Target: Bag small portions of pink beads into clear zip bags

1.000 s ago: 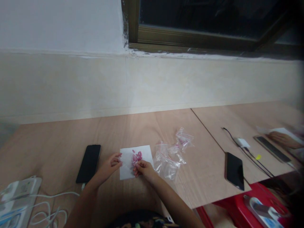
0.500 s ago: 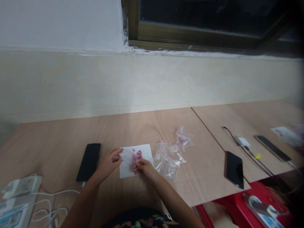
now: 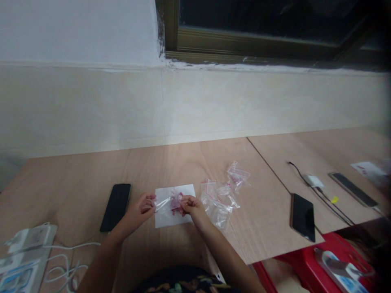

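A clear plastic bag [image 3: 164,202] stretches between my two hands above a white sheet of paper [image 3: 171,221]. My left hand [image 3: 146,206] pinches the bag's left end with curled fingers. At the other end, my right hand [image 3: 192,205] is closed on the side where small pink pieces [image 3: 176,201] gather. Some of these pieces show through the plastic; whether others lie loose on the paper I cannot tell. Just right of the paper lie several clear zip bags [image 3: 217,207], one with pink bits [image 3: 237,178] inside.
A black phone [image 3: 116,206] lies left of my hands, near a power strip [image 3: 29,252] with white cables. To the right are another phone [image 3: 302,217], a cable with a white adapter [image 3: 314,181], a third phone [image 3: 352,189] and a red stool [image 3: 305,260].
My right hand has moved slightly right and up, and the clear bag now spans between both hands. The left hand's fingers have curled in more.
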The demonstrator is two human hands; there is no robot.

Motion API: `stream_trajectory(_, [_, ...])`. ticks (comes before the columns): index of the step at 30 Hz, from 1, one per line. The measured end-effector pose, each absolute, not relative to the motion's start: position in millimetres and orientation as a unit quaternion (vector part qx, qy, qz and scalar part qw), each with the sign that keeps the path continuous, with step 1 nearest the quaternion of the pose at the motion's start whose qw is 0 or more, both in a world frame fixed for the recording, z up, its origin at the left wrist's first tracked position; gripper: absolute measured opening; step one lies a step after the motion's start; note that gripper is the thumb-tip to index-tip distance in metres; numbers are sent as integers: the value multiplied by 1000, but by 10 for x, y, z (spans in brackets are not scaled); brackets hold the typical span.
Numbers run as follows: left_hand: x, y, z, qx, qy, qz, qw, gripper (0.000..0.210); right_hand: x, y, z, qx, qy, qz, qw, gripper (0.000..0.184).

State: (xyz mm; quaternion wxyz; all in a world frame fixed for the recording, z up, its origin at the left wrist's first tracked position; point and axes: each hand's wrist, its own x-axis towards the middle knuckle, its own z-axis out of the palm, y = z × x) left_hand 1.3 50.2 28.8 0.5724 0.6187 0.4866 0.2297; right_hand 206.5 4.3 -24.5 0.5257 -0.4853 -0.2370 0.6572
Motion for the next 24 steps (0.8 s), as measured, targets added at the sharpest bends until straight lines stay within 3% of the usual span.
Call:
stream_trajectory(6, [70,565,386,636,508,214,540,23,2193,21,186,-487,-414,564,522,28])
stream_trajectory(11, [347,610,334,671,425,151,588,26,2245,5,519,-470,-496,544,487,22])
stream_trajectory(19, [501,520,479,667,436,211,567,23,2177,50,380,-512,-403,583,484,25])
stream_trajectory(24, [498,483,458,670,407,174,596,28,2092,66,291,-508,-403,578,495,26])
